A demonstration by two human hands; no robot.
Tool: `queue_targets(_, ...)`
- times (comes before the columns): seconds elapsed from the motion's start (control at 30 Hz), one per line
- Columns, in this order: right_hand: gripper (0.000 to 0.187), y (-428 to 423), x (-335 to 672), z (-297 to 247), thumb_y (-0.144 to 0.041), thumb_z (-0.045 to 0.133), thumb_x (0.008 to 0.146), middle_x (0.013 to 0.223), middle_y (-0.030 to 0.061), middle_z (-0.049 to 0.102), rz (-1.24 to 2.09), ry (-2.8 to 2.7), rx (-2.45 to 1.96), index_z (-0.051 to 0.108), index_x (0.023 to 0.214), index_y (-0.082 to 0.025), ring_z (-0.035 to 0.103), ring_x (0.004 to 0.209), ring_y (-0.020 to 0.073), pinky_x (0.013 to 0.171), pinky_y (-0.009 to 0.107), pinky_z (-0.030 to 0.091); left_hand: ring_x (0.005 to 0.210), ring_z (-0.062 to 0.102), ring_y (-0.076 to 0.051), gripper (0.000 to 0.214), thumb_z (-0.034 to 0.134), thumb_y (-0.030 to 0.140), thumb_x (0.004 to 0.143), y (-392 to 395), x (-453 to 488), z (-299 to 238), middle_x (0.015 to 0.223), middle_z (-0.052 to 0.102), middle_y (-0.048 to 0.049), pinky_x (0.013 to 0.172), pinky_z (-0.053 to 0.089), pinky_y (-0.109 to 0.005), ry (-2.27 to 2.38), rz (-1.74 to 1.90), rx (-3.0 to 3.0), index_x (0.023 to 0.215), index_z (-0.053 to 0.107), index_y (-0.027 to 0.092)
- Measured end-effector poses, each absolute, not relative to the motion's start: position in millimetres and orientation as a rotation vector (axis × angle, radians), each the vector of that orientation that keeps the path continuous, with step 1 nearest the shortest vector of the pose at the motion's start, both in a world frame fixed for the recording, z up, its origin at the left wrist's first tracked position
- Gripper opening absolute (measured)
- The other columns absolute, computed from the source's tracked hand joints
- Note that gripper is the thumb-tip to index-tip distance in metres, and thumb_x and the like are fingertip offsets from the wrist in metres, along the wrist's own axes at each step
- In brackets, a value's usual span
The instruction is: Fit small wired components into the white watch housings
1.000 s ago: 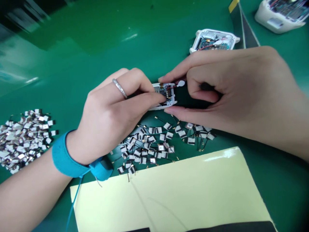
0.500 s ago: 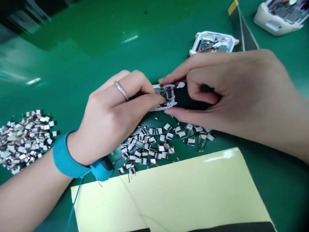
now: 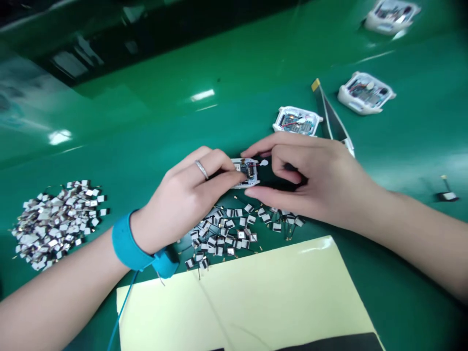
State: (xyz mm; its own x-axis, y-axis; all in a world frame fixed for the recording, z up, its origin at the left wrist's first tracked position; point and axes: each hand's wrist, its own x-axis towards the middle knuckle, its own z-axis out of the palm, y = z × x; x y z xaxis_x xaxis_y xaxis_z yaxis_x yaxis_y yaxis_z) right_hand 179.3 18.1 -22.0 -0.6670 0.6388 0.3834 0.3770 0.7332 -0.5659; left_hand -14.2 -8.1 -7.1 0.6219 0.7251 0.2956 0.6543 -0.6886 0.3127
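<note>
A small white device [image 3: 248, 173] with an exposed circuit board lies on the green bench between both hands. My left hand [image 3: 186, 197], with a ring and a blue wrist strap [image 3: 128, 243], is closed, its thumb and forefinger pinching at the device's left end. My right hand [image 3: 310, 178] is curled around the device's right, dark part, fingers wrapped above and below it. Just below the hands lie several small square parts with thin wires [image 3: 234, 231].
A large heap of the same small parts [image 3: 54, 222] sits at the left. A pale yellow sheet [image 3: 256, 302] covers the near bench. Three more open white devices [image 3: 297, 120] [image 3: 365, 92] [image 3: 391, 13] lie beyond, beside a dark strip [image 3: 334, 122]. One loose part [image 3: 446, 195] lies far right.
The camera has pulled back and tilted up, so more of the bench and further devices show. Both hands keep the same hold on the device.
</note>
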Motion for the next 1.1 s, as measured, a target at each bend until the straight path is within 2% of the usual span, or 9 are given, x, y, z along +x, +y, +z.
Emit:
queue_targets(0.07,0.023,18,184,-18,-0.024,0.036,0.085,0.084,0.0062,0.051,0.581,-2.330,-0.824,0.034,0.062,-0.018,0.051,0.093,0.0160,0.076,0.033,0.043,0.079,0.051,-0.012,0.013,0.048,0.016,0.083,-8,-16,-8,0.085,0.058,-0.0019,0.068,0.044,-0.023,1.119,0.561,2.704,0.089,0.059,0.016)
queue_targets(0.13,0.022,17,191,-14,-0.018,0.027,0.086,0.088,0.0075,0.048,0.477,-2.308,-0.921,0.041,0.069,-0.016,0.047,0.093,0.0155,0.080,0.035,0.039,0.080,0.051,-0.013,0.014,0.047,0.015,0.083,-8,-18,-9,0.086,0.058,-0.0031,0.069,0.044,-0.024,1.097,0.547,2.734,0.091,0.059,0.015)
queue_targets(0.27,0.018,14,198,-7,-0.015,0.035,0.086,0.083,0.0059,0.046,0.459,-2.300,-0.979,0.053,0.081,-0.014,0.048,0.080,0.0104,0.068,0.024,0.043,0.080,0.051,-0.014,0.016,0.045,0.014,0.084,-8,-20,-11,0.086,0.057,-0.0056,0.069,0.045,-0.025,1.042,0.584,2.777,0.093,0.058,0.013)
queue_targets(0.37,0.012,11,193,-4,-0.015,0.047,0.083,0.081,0.0031,0.053,0.545,-2.215,-0.929,0.058,0.087,-0.017,0.053,0.075,0.0080,0.065,0.020,0.046,0.081,0.051,-0.014,0.018,0.042,0.013,0.085,-8,-20,-11,0.087,0.057,-0.0063,0.071,0.045,-0.025,1.044,0.598,2.778,0.092,0.058,0.012)
queue_targets(0.5,0.010,8,178,-5,-0.011,0.053,0.078,0.076,0.0010,0.061,0.508,-2.157,-0.876,0.057,0.071,-0.016,0.057,0.072,0.0066,0.066,0.017,0.047,0.080,0.051,-0.014,0.021,0.038,0.013,0.086,-9,-19,-10,0.086,0.058,-0.0065,0.070,0.047,-0.025,1.068,0.572,2.805,0.091,0.059,0.011)
queue_targets(0.6,0.007,6,171,-10,-0.010,0.053,0.078,0.074,0.0028,0.062,0.436,-2.168,-0.833,0.058,0.074,-0.013,0.058,0.068,0.0057,0.064,0.014,0.047,0.080,0.051,-0.015,0.021,0.039,0.014,0.086,-9,-19,-10,0.084,0.058,-0.0061,0.071,0.048,-0.026,1.090,0.577,2.808,0.089,0.059,0.011)
queue_targets(0.77,0.005,3,167,-16,-0.011,0.053,0.078,0.072,0.0039,0.062,0.314,-2.199,-0.827,0.058,0.077,-0.013,0.057,0.067,0.0069,0.060,0.016,0.047,0.098,0.050,-0.018,0.023,0.038,0.015,0.086,-8,-20,-15,0.086,0.058,-0.0057,0.083,0.048,-0.029,1.082,0.656,2.864,0.085,0.060,0.012)
queue_targets(0.97,0.005,-2,166,-18,-0.011,0.057,0.075,0.072,0.0032,0.062,0.120,-2.237,-0.784,0.057,0.079,-0.014,0.058,0.064,0.0083,0.056,0.017,0.048,0.092,0.055,-0.017,0.021,0.038,0.016,0.086,-9,-20,-18,0.088,0.059,-0.0048,0.079,0.051,-0.029,1.099,0.636,2.850,0.085,0.059,0.012)
queue_targets(1.1,0.006,-2,166,-19,-0.011,0.056,0.076,0.072,0.0040,0.061,0.149,-2.248,-0.790,0.056,0.080,-0.014,0.057,0.065,0.0095,0.055,0.019,0.048,0.090,0.056,-0.018,0.020,0.039,0.015,0.085,-11,-20,-17,0.089,0.059,-0.0061,0.077,0.052,-0.030,1.095,0.636,2.871,0.085,0.059,0.011)
